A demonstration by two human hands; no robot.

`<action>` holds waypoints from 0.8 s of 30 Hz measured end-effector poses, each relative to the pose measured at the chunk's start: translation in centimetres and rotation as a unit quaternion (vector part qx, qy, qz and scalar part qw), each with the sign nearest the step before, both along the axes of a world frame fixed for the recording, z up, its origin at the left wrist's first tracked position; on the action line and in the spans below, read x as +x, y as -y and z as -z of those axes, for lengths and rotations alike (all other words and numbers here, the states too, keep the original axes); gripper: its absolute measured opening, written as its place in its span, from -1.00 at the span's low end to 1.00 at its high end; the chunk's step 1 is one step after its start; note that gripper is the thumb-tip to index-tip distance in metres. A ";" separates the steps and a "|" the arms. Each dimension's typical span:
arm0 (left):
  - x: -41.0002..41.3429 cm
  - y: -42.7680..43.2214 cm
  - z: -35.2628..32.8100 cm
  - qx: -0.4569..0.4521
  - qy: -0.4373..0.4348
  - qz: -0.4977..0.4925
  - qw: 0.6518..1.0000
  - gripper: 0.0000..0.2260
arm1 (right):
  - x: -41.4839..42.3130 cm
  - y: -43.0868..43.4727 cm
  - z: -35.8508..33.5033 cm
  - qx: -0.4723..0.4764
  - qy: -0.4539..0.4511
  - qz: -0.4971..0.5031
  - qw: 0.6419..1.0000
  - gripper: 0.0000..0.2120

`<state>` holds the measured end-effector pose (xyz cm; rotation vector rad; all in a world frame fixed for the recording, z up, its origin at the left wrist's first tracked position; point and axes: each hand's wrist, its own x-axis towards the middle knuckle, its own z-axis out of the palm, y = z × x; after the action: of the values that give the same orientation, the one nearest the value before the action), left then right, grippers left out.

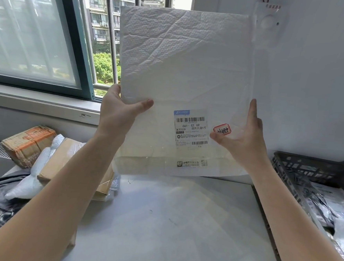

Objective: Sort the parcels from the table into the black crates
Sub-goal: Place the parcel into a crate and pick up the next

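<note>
Holding white parcel (pixel 183 70) upright above surface (pixel 171 216), side edges pinched in left grip (pixel 119 112) and right grip (pixel 246 135), likely to read label (pixel 191 129) for sorting.

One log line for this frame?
left hand + right hand hold white flat parcel upright over table | label faces camera | black crate right

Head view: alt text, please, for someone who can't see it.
The left hand and right hand hold a white parcel upright above the table, shipping label facing the camera. Other parcels are piled at left; a black crate sits at right.
</note>
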<state>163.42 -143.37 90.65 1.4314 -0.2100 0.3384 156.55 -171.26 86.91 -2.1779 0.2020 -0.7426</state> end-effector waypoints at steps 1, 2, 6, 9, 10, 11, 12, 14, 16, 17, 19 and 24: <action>0.0 -0.1 0.0 0.001 0.000 0.003 1.000 -0.56 | 0.0 0.0 0.0 0.000 -0.002 0.000 1.000 0.22; 0.1 -0.2 0.0 0.001 0.000 0.006 1.000 -0.55 | 0.0 0.0 0.1 0.000 -0.003 0.000 1.000 0.22; 0.0 -0.3 0.0 0.012 0.008 0.014 1.000 -0.46 | 0.0 -0.1 0.0 -0.001 -0.007 0.012 1.000 0.23; 0.0 -0.6 0.2 0.006 0.009 0.023 1.000 -0.35 | 0.1 -0.1 0.1 -0.005 -0.009 0.019 1.000 0.24; 0.0 -0.7 0.4 0.007 0.009 0.028 1.000 -0.29 | 0.2 -0.1 0.2 -0.008 -0.009 0.023 1.000 0.24; -0.1 -0.8 0.7 0.011 0.012 0.034 0.999 -0.23 | 0.2 0.1 0.3 -0.012 -0.009 0.028 0.999 0.24; -0.2 -0.9 1.2 0.018 0.017 0.037 0.999 -0.17 | 0.3 0.2 0.4 -0.016 -0.009 0.035 0.999 0.24; -0.6 -0.9 2.3 0.057 0.041 0.024 0.997 -0.09 | 0.3 0.5 0.6 -0.021 -0.014 0.044 0.999 0.25; -1.0 -0.7 3.4 0.118 0.071 0.007 0.990 -0.03 | 0.5 0.7 0.9 -0.025 -0.023 0.048 0.998 0.27; -1.1 -0.6 4.0 0.154 0.082 -0.002 0.985 -0.02 | 0.6 0.8 1.1 -0.027 -0.029 0.050 0.998 0.27; -1.2 -0.3 5.1 0.246 0.094 -0.032 0.964 -0.02 | 0.7 0.8 1.6 -0.030 -0.039 0.053 0.997 0.28; -1.3 0.0 6.3 0.369 0.077 -0.054 0.925 -0.07 | 1.0 1.0 2.7 -0.031 -0.059 0.052 0.996 0.28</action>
<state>162.17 -143.38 84.38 2.1694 -0.4178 0.4934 157.52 -172.25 84.19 -2.2856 0.3584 -0.6864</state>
